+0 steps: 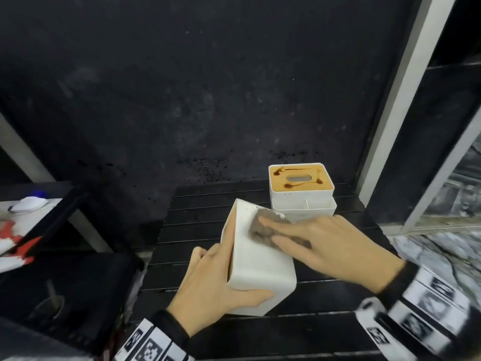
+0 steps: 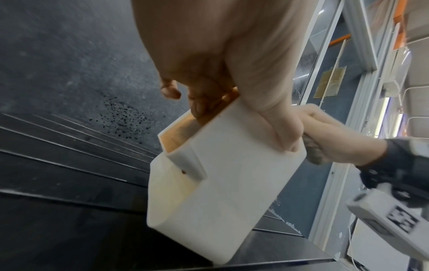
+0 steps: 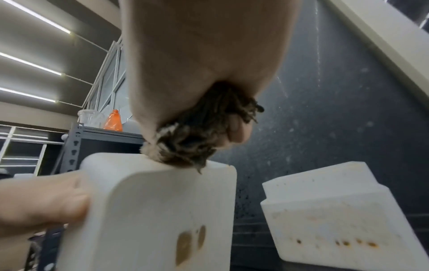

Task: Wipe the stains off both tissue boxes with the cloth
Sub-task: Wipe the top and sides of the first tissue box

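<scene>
A white tissue box [image 1: 260, 267] lies tipped on its side on the black slatted table [image 1: 325, 293]. My left hand [image 1: 221, 277] grips it, thumb on the near face, fingers on the orange top side [image 2: 178, 132]. My right hand [image 1: 315, 243] holds a bunched grey-brown cloth [image 1: 260, 226] and presses it on the box's upper face near the far edge. In the right wrist view the cloth [image 3: 192, 139] touches the box [image 3: 150, 210], which carries a brown stain [image 3: 188, 243]. Behind stands the second box [image 1: 302, 199], upright, with brown streaks on its orange top [image 1: 299, 178] and spots on its side [image 3: 336, 242].
A dark speckled wall [image 1: 208, 87] rises right behind the table. A black case [image 1: 65, 282] and red-and-white items [image 1: 13, 246] lie at the left. A white frame post [image 1: 395, 100] stands at the right, with marbled floor [image 1: 442, 251] beside the table.
</scene>
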Demonstrator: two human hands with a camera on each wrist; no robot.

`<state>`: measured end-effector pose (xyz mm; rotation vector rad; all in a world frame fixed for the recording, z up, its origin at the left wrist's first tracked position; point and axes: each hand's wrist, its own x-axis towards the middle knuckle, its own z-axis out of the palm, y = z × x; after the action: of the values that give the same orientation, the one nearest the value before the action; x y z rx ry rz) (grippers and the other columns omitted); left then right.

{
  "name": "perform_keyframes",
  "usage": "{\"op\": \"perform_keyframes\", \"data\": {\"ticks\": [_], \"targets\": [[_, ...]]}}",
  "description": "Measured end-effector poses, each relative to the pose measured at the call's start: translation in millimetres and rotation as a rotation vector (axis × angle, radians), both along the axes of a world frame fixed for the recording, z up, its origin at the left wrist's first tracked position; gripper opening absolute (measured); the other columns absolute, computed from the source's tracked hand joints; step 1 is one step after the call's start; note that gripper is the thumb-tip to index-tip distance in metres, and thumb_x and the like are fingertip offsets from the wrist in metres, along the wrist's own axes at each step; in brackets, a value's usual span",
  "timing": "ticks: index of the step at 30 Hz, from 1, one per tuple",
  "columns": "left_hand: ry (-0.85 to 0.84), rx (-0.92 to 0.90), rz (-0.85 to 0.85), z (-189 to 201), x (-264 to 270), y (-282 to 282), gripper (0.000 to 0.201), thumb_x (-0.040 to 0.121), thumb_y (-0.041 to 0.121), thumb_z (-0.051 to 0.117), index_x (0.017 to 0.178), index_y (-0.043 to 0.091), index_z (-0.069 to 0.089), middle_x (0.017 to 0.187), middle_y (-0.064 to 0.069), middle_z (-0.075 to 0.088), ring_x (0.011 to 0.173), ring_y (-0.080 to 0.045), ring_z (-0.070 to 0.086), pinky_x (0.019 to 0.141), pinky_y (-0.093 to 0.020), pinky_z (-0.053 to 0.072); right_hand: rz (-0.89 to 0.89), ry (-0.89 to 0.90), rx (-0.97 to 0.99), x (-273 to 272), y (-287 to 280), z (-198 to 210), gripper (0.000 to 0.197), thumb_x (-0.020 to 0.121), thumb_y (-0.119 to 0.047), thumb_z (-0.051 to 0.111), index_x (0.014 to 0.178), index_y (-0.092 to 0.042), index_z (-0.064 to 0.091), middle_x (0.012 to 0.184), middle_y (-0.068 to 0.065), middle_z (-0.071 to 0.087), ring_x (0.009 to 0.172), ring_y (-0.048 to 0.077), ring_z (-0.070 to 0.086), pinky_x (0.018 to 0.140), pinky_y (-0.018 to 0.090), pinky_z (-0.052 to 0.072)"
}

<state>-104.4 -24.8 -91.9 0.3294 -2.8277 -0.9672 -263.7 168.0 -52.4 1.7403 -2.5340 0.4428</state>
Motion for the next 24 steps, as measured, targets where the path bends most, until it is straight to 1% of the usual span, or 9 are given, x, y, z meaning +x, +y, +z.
{"op": "perform_keyframes", "data": {"ticks": [2, 6, 8, 10, 12, 15, 17, 19, 24], "targets": [[-0.013, -0.017, -0.001, 1, -1, 1, 0.130, 0.064, 0.077, 0.078, 0.152, 0.065, -0.017, 0.117, 0.023, 0.065, 0.113, 0.000, 0.054, 0.105, -0.031, 0.033, -0.048, -0.013, -0.027, -3, -18, -1, 0.052, 0.098, -0.072, 0.013, 0.149, -0.063, 0.018, 0.120, -0.013, 0.070, 0.091, 0.006, 0.066, 0.084, 0.028, 0.055], [0.002, -0.003, -0.005, 3, 3, 0, 0.118, 0.065, 0.076, 0.078, 0.148, 0.069, -0.006, 0.116, 0.025, 0.065, 0.113, 0.003, 0.052, 0.105, -0.027, 0.031, 0.015, -0.095, -0.003, 20, -13, 6, 0.047, 0.103, -0.064, 0.026, 0.150, -0.059, 0.028, 0.074, -0.017, 0.055, 0.070, 0.010, 0.055, 0.069, 0.029, 0.050], [0.003, -0.003, -0.018, 3, 4, 0, 0.106, 0.065, 0.076, 0.077, 0.144, 0.069, 0.005, 0.115, 0.025, 0.067, 0.112, 0.001, 0.055, 0.104, -0.030, 0.032, 0.084, -0.125, 0.057, 27, 7, 10, 0.044, 0.102, -0.065, 0.027, 0.146, -0.068, 0.021, 0.073, -0.013, 0.053, 0.071, 0.015, 0.054, 0.066, 0.031, 0.048], [0.005, -0.003, -0.020, 2, 2, 0, 0.108, 0.065, 0.077, 0.076, 0.148, 0.065, 0.008, 0.112, 0.022, 0.068, 0.109, -0.001, 0.055, 0.101, -0.032, 0.034, 0.074, -0.135, 0.078, 23, 21, 10, 0.042, 0.100, -0.069, 0.023, 0.141, -0.076, 0.014, 0.086, -0.011, 0.065, 0.077, 0.015, 0.058, 0.070, 0.031, 0.050], [0.009, -0.008, -0.011, 2, -1, 2, 0.125, 0.065, 0.075, 0.079, 0.155, 0.062, -0.007, 0.110, 0.021, 0.067, 0.109, 0.000, 0.054, 0.101, -0.030, 0.033, 0.010, -0.047, 0.065, 13, 17, 9, 0.044, 0.099, -0.071, 0.018, 0.142, -0.074, 0.014, 0.099, -0.013, 0.070, 0.082, 0.011, 0.061, 0.072, 0.022, 0.050], [-0.001, -0.027, -0.016, 3, -2, 4, 0.135, 0.066, 0.074, 0.081, 0.153, 0.061, -0.023, 0.113, 0.025, 0.064, 0.112, 0.004, 0.052, 0.104, -0.030, 0.031, -0.090, -0.023, 0.021, 3, -7, 13, 0.049, 0.101, -0.065, 0.023, 0.150, -0.062, 0.019, 0.135, -0.033, 0.054, 0.084, 0.002, 0.062, 0.070, 0.007, 0.041], [0.005, -0.024, -0.017, 4, 0, 2, 0.132, 0.066, 0.074, 0.080, 0.151, 0.065, -0.020, 0.114, 0.026, 0.064, 0.112, 0.004, 0.052, 0.106, -0.030, 0.031, -0.065, -0.088, -0.003, 6, -17, 10, 0.049, 0.102, -0.063, 0.025, 0.151, -0.059, 0.023, 0.113, -0.024, 0.066, 0.066, 0.001, 0.056, 0.071, 0.016, 0.048], [0.008, -0.008, -0.020, 4, 3, 0, 0.120, 0.066, 0.074, 0.079, 0.144, 0.073, -0.012, 0.117, 0.027, 0.065, 0.115, 0.003, 0.053, 0.106, -0.030, 0.032, 0.020, -0.131, 0.023, 17, -13, 7, 0.048, 0.102, -0.064, 0.026, 0.149, -0.062, 0.021, 0.078, -0.011, 0.062, 0.064, 0.008, 0.053, 0.069, 0.026, 0.049], [-0.005, -0.002, -0.034, 3, 6, -3, 0.101, 0.068, 0.074, 0.078, 0.142, 0.069, 0.010, 0.119, 0.026, 0.066, 0.115, 0.000, 0.056, 0.105, -0.035, 0.034, 0.038, -0.221, 0.053, 19, 9, 9, 0.041, 0.100, -0.068, 0.028, 0.139, -0.076, 0.019, 0.070, -0.004, 0.059, 0.065, 0.016, 0.054, 0.069, 0.027, 0.052]]}}
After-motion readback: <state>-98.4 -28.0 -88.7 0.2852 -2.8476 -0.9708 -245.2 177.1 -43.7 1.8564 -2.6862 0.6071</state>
